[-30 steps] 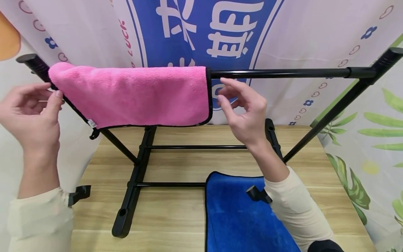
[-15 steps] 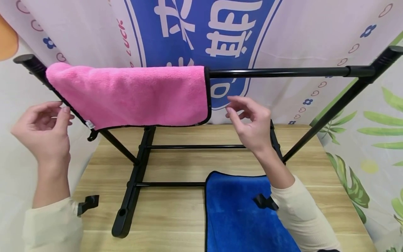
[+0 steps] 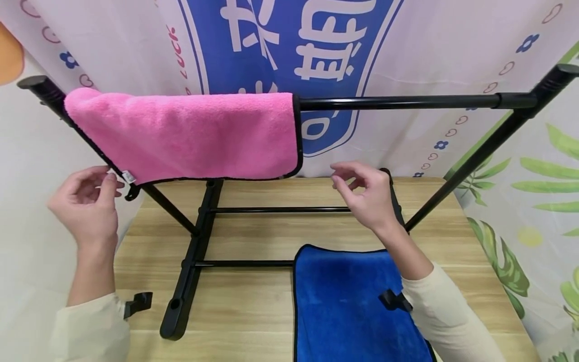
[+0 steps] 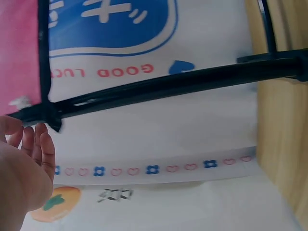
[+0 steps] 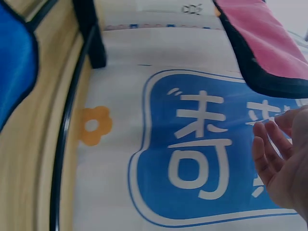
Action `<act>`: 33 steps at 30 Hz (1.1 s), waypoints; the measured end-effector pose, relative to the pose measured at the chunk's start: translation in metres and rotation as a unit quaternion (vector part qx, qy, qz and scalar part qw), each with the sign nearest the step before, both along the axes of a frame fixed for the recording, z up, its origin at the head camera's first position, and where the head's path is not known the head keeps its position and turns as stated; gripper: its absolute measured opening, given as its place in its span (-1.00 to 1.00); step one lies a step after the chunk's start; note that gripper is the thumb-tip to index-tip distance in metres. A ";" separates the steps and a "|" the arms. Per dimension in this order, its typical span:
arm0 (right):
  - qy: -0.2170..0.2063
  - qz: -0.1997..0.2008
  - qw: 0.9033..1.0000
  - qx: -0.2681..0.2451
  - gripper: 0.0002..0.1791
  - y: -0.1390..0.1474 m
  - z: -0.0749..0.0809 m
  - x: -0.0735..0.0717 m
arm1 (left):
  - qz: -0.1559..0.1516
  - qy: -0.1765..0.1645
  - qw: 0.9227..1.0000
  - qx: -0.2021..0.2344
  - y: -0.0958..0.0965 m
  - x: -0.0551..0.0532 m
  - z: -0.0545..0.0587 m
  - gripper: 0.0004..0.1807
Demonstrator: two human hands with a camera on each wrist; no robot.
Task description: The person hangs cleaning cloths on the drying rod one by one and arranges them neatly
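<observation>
A pink towel [image 3: 190, 136] with black edging hangs over the left part of the black rack's top bar [image 3: 398, 102]. Beside its lower left corner, near a small white tag [image 3: 128, 177], is my left hand [image 3: 92, 201], its fingers loosely bent and nothing held. The left wrist view puts those fingertips close to the towel corner and slanted post; whether they touch is unclear. To the right of the towel, below the bar, my right hand [image 3: 366, 193] floats with relaxed, bent fingers, apart from the cloth. On the wooden table lies a blue towel [image 3: 348, 301], partly beneath my right forearm.
The rack's slanted side posts [image 3: 475, 166] rise from black feet [image 3: 181, 301] joined by thin crossbars [image 3: 280, 210]. Under it is the wooden table top [image 3: 239, 311]. Behind hangs a printed curtain [image 3: 416, 50]; leaf-patterned fabric [image 3: 520, 201] stands at right.
Both hands have moved down and a little to the right, the left along the towel's side edge, the right away from its right edge. The pink towel stays in place on the bar.
</observation>
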State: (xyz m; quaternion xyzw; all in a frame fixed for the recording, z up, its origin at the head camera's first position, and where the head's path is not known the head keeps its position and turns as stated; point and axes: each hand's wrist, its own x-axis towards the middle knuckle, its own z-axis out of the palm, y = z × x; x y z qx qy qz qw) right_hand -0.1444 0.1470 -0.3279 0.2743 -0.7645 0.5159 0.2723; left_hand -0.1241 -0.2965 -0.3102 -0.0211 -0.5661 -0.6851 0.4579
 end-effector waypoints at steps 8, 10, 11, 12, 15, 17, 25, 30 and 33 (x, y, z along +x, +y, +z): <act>-0.021 0.003 0.998 0.053 -0.86 0.007 -0.017 0.002 | -0.010 -0.112 0.991 -0.079 -0.018 -0.004 -0.032 -0.66; -0.028 0.004 0.998 0.064 -0.86 0.008 -0.022 0.003 | -0.033 -0.137 0.987 -0.077 -0.019 -0.004 -0.038 -0.58; -0.033 0.003 0.997 0.069 -0.87 0.008 -0.024 0.003 | -0.042 -0.154 0.984 -0.078 -0.020 -0.004 -0.042 -0.55; -0.038 0.003 0.997 0.074 -0.87 0.009 -0.025 0.003 | -0.049 -0.177 0.980 -0.084 -0.021 -0.003 -0.045 -0.51; -0.055 0.004 0.995 0.087 -0.86 0.011 -0.029 0.004 | -0.070 -0.251 0.957 -0.126 -0.025 -0.001 -0.054 -0.49; -0.064 0.007 0.993 0.096 -0.86 0.013 -0.033 0.005 | -0.098 -0.277 0.942 -0.161 -0.028 0.001 -0.061 -0.56; -0.070 0.022 0.987 0.143 -0.84 0.027 -0.051 0.007 | -0.194 -0.264 0.922 -0.207 -0.039 0.000 -0.084 -0.77; -0.099 0.042 0.981 0.161 -0.84 0.035 -0.065 0.010 | -0.181 -0.300 0.900 -0.259 -0.039 -0.004 -0.095 -0.76; -0.116 0.052 0.977 0.174 -0.84 0.039 -0.073 0.012 | -0.177 -0.311 0.893 -0.272 -0.038 -0.005 -0.101 -0.74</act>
